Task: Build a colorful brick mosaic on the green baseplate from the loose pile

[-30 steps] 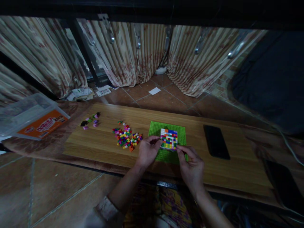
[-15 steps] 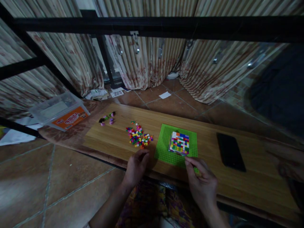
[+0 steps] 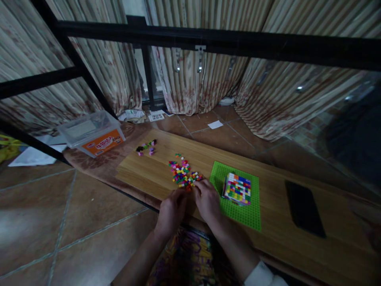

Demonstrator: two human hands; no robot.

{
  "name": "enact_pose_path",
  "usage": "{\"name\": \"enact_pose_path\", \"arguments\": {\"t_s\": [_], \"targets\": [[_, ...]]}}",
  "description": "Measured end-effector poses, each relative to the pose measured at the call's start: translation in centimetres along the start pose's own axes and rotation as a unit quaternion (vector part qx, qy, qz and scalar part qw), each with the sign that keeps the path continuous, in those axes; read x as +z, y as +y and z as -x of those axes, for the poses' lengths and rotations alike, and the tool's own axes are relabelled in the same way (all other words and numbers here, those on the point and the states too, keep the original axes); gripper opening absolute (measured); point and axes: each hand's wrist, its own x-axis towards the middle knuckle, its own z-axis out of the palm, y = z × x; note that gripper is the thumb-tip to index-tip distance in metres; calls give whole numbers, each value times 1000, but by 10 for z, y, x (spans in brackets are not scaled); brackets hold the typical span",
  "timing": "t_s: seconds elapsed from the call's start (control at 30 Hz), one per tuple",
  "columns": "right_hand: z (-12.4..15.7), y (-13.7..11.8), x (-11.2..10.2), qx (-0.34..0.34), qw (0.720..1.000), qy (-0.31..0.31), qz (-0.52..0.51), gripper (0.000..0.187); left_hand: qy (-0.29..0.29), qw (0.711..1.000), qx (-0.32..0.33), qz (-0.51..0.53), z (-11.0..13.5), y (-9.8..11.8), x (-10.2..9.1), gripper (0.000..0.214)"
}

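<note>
My right hand [image 3: 209, 202] reaches to the near right edge of a heap of small coloured building bricks [image 3: 181, 172], its fingertips together on the bricks. Whatever those fingertips pinch is too small to make out. Just left of it, my left hand [image 3: 171, 210] rests near the front edge of the table with curled fingers; their inside is hidden. A block built of multicoloured bricks [image 3: 238, 188] stands on a green studded baseplate [image 3: 253, 218], to the right of my right hand, touched by neither hand.
A dark phone-like slab [image 3: 304, 208] lies on the wooden tabletop [image 3: 270, 234] at the right. Small brick figures [image 3: 145, 147] lie far left, beyond them a clear plastic box [image 3: 93, 133] with an orange label. Another person's dark clothing [image 3: 354, 135] shows at the right.
My right hand has left the front edge of the baseplate and moved left to the loose bricks. My left hand stays nearly in place. The view has turned slightly left.
</note>
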Motion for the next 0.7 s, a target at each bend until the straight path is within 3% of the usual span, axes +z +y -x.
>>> {"name": "enact_pose_path", "arguments": {"t_s": [0.37, 0.7], "targets": [[-2, 9, 12, -27, 994, -28, 101, 18, -34, 972, -87, -216, -17, 15, 11, 22], [7, 6, 3, -29, 996, -55, 67, 12, 16, 975, -91, -200, -17, 7, 12, 20]]}}
